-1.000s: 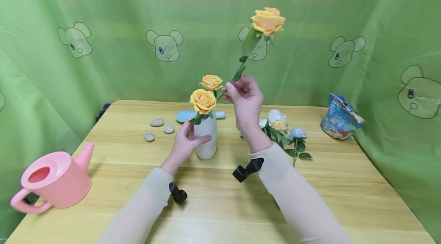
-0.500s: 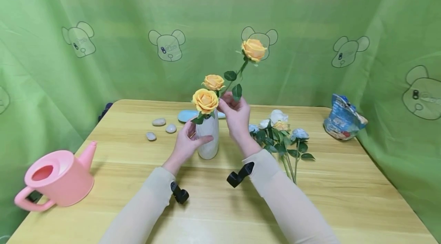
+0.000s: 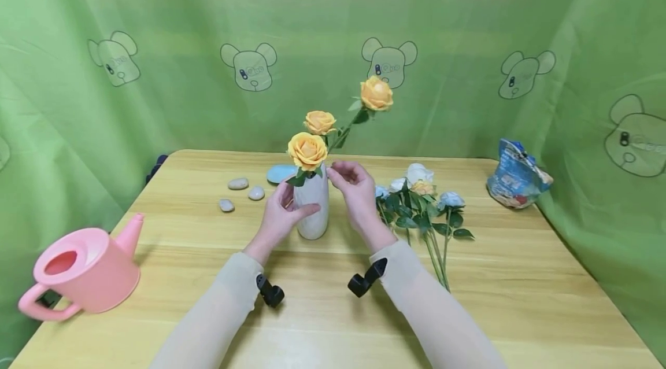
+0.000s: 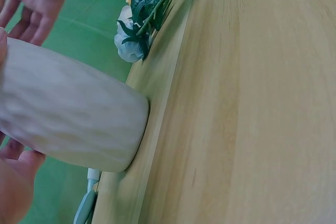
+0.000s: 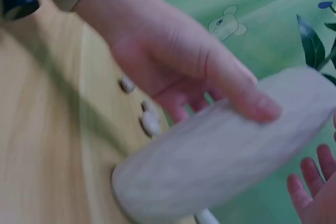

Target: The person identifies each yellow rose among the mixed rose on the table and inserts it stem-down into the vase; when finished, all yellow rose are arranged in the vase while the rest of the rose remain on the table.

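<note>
A white textured vase (image 3: 313, 213) stands upright on the table, gripped on its left side by my left hand (image 3: 278, 214), thumb across the front. Two yellow roses (image 3: 307, 151) rise from its mouth. A third yellow rose (image 3: 377, 93) leans out to the right, its stem running down toward the mouth. My right hand (image 3: 358, 192) is by the vase's upper right side, fingertips close to the rim. In the right wrist view, the relaxed fingers of my right hand (image 5: 315, 187) have nothing between them. The lower stems are hidden inside the vase.
Blue, white and pale yellow flowers (image 3: 416, 201) lie to the right. Three pebbles (image 3: 256, 193) are left of the vase, with a light blue tool (image 3: 281, 173) behind it. A pink watering can (image 3: 88, 270) stands front left, a blue plastic bag (image 3: 517, 175) back right.
The third rose has come down into the vase and leans right. My right hand has moved down along its stem and let go. The left hand keeps its grip on the vase.
</note>
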`<state>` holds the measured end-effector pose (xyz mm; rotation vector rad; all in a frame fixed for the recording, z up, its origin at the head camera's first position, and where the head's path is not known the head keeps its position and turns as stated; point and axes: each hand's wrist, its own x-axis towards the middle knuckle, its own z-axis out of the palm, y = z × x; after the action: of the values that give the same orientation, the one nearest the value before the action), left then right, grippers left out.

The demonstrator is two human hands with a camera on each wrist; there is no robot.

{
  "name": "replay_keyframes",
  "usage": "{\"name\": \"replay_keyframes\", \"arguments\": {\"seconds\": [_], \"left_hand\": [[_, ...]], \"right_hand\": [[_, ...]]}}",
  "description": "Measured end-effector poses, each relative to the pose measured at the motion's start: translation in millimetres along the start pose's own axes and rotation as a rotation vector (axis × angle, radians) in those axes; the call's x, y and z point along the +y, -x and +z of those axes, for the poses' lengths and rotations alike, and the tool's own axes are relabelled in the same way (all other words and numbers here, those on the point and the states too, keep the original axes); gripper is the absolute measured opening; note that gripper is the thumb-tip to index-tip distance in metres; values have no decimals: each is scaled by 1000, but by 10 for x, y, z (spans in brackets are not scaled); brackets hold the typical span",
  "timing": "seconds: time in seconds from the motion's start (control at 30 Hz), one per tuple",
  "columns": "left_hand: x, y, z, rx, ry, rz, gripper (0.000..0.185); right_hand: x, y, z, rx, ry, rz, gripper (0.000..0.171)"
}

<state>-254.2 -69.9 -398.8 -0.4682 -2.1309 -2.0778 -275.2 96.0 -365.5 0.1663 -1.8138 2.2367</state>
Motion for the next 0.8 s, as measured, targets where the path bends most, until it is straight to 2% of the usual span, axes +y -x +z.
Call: {"name": "replay_keyframes", "arguments": {"seconds": [0.27,0.8], "left_hand": [[13,0,-4,12,6,-15,72],[19,17,5,5,6,-26,72]], "right_hand": [[69,88,-429,-18,-11,46,28],[-18,270,-1238,-5,54,66,36]]}}
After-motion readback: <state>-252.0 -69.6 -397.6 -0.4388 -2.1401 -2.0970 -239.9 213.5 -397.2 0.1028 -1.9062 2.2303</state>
